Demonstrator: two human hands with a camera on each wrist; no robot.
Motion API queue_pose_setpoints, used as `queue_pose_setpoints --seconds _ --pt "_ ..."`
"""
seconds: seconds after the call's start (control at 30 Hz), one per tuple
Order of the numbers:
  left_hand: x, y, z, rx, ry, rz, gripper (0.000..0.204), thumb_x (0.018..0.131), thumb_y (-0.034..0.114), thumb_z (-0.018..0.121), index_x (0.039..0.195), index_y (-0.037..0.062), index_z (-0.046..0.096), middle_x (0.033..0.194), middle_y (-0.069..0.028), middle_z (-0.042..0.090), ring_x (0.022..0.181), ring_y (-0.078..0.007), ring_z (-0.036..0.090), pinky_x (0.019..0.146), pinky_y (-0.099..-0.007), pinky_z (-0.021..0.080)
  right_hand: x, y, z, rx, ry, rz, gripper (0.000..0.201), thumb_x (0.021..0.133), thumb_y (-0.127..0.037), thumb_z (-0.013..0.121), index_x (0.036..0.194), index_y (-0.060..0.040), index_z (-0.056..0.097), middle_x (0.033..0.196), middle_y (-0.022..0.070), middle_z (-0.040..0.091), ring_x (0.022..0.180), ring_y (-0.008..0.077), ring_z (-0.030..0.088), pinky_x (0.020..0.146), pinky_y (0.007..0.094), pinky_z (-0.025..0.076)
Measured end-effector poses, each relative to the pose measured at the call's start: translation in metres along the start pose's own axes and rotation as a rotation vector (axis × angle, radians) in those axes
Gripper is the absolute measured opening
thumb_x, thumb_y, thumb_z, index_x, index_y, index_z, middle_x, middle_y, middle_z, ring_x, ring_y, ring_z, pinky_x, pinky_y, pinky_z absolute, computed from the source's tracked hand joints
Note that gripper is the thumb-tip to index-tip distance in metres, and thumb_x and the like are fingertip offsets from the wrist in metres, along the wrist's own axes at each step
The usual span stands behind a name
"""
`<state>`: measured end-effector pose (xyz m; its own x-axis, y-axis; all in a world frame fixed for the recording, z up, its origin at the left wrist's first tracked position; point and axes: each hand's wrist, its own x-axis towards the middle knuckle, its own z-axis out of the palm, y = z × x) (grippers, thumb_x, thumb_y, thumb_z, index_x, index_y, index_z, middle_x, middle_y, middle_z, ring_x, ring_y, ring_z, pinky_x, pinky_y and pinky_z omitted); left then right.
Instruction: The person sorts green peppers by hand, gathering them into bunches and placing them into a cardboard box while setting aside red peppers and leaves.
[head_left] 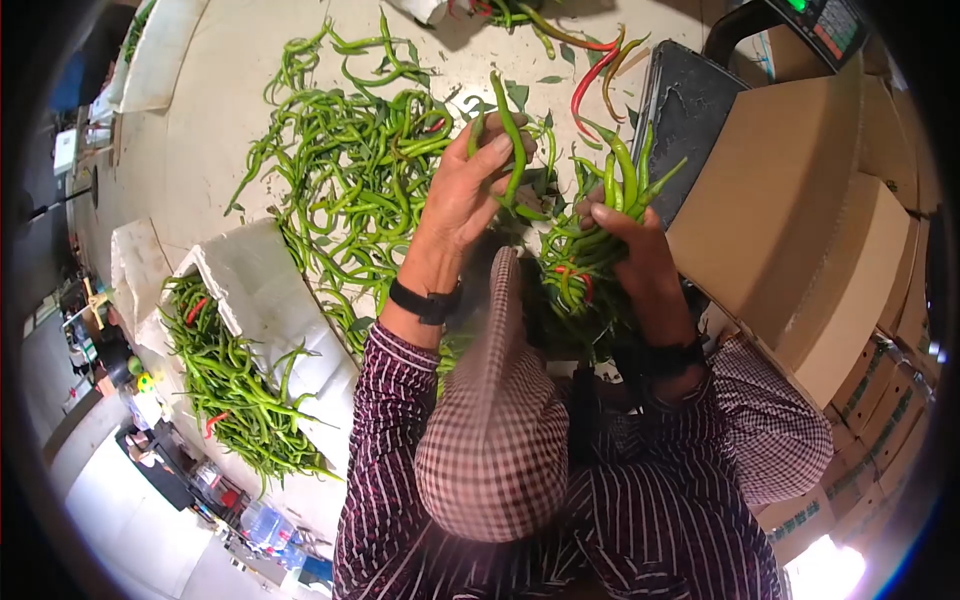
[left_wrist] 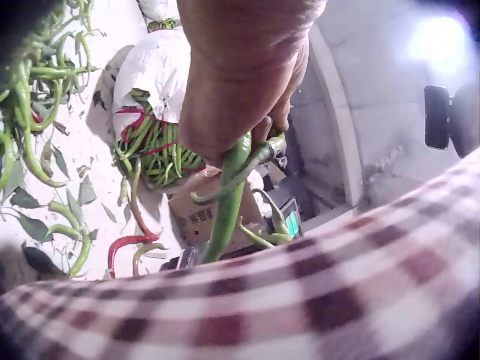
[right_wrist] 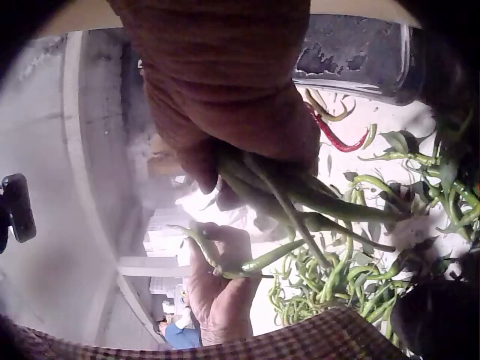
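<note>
In the head view my left hand [head_left: 462, 195] pinches a long green chili pepper [head_left: 512, 150] between thumb and fingers. The left wrist view shows that pepper [left_wrist: 231, 199] hanging below the fingers, with a thin stem across it. My right hand [head_left: 640, 250] grips a bunch of green chili peppers [head_left: 625, 175], their tips fanning out past the thumb. More peppers [right_wrist: 300, 202] stick out from under the right hand [right_wrist: 232, 105] in the right wrist view. Below that hand lies another cluster of green peppers [head_left: 570, 255] with a little red among them.
A wide pile of green peppers [head_left: 350, 180] spreads over the pale table [head_left: 225, 110]. An opened white sack [head_left: 265, 290] spills peppers at the left. Red peppers [head_left: 590, 90] lie near a dark scale [head_left: 680, 130], beside a cardboard box [head_left: 770, 200]. A checkered cap [head_left: 490, 450] covers the foreground.
</note>
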<state>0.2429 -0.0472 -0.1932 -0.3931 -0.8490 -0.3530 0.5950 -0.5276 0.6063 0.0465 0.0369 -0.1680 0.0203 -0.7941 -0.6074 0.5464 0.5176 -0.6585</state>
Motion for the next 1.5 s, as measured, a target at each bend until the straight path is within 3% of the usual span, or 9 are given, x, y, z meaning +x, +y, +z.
queue_pose_setpoints --seconds 0.53,0.57,0.6,0.8,1.13,1.2,1.33,1.4,1.5 --pt "-0.055 0.071 0.089 0.064 -0.123 -0.023 0.033 0.091 0.02 0.059 0.118 0.0047 0.048 0.096 -0.0057 0.053 0.081 -0.0171 0.05 0.062 -0.0277 0.045 -0.072 -0.043 0.017 0.175 -0.259 -0.222 0.029 0.087 -0.011 0.056 0.112 0.0019 0.053 0.09 0.0117 0.059 0.079 0.0171 0.059 0.076 0.0316 0.05" --pt "-0.051 0.079 0.073 0.073 -0.248 -0.042 0.035 0.091 0.017 0.057 0.121 0.0005 0.048 0.102 -0.0121 0.059 0.097 -0.0233 0.061 0.072 -0.035 0.056 -0.076 -0.045 0.018 0.303 -0.316 -0.214 0.029 0.088 -0.012 0.056 0.113 0.0018 0.053 0.091 0.0122 0.06 0.079 0.0179 0.059 0.076 0.0328 0.05" --pt "-0.058 0.082 0.087 0.11 -0.088 0.028 0.036 0.091 0.016 0.057 0.122 -0.0005 0.048 0.102 -0.0133 0.058 0.087 -0.0206 0.061 0.061 -0.0268 0.053 -0.083 -0.045 0.016 0.434 -0.357 -0.204 0.029 0.088 -0.012 0.056 0.113 0.0017 0.053 0.091 0.0126 0.06 0.079 0.0187 0.059 0.076 0.0339 0.051" --pt "-0.091 0.127 0.147 0.169 -0.185 -0.118 0.03 0.092 0.015 0.056 0.112 -0.0071 0.054 0.093 -0.0124 0.056 0.066 -0.0115 0.046 0.047 -0.02 0.036 -0.093 -0.047 -0.001 0.698 -0.577 -0.114 0.03 0.09 -0.018 0.056 0.114 0.0001 0.054 0.101 0.0154 0.061 0.083 0.021 0.06 0.08 0.0382 0.05" --pt "-0.153 0.101 0.218 0.642 -0.141 0.04 0.025 0.09 0.006 0.055 0.111 -0.0062 0.054 0.092 -0.0089 0.054 0.065 -0.0085 0.045 0.048 -0.0179 0.035 -0.123 -0.054 -0.006 0.699 -0.684 -0.195 0.028 0.092 -0.017 0.055 0.113 0.001 0.056 0.111 0.0204 0.06 0.093 0.0235 0.063 0.086 0.0362 0.051" --pt "-0.157 0.087 0.222 0.842 -0.064 -0.008 0.03 0.08 0.014 0.071 0.104 -0.0004 0.06 0.087 -0.0062 0.063 0.07 -0.0108 0.058 0.055 -0.0207 0.045 -0.135 -0.06 0.001 0.637 -0.49 -0.186 0.03 0.092 -0.018 0.056 0.115 0.0004 0.055 0.112 0.0186 0.06 0.097 0.0233 0.062 0.086 0.0346 0.05" --pt "-0.151 0.022 0.224 1.64 -0.248 0.511 0.052 0.073 0.022 0.077 0.118 0.005 0.056 0.094 -0.0054 0.064 0.082 -0.0156 0.061 0.073 -0.0282 0.051 -0.137 -0.049 0.002 0.596 -0.468 -0.224 0.034 0.093 -0.022 0.057 0.118 -0.0001 0.053 0.115 0.0133 0.06 0.103 0.0225 0.06 0.091 0.0374 0.049" --pt "-0.153 0.01 0.223 1.686 -0.186 0.295 0.055 0.073 0.023 0.078 0.119 0.0023 0.054 0.101 -0.0063 0.065 0.092 -0.0193 0.063 0.083 -0.0309 0.05 -0.142 -0.048 -0.002 0.581 -0.446 -0.233 0.037 0.094 -0.023 0.057 0.122 -0.0005 0.051 0.118 0.0127 0.059 0.106 0.0228 0.059 0.094 0.0388 0.048" --pt "-0.149 0.001 0.216 1.007 -0.191 -0.011 0.048 0.077 0.023 0.073 0.115 -0.001 0.056 0.097 -0.0095 0.065 0.086 -0.0179 0.063 0.076 -0.0264 0.051 -0.147 -0.049 -0.017 0.698 -0.591 -0.153 0.043 0.094 -0.027 0.056 0.128 -0.002 0.046 0.12 0.0136 0.058 0.109 0.0242 0.058 0.095 0.0394 0.047"
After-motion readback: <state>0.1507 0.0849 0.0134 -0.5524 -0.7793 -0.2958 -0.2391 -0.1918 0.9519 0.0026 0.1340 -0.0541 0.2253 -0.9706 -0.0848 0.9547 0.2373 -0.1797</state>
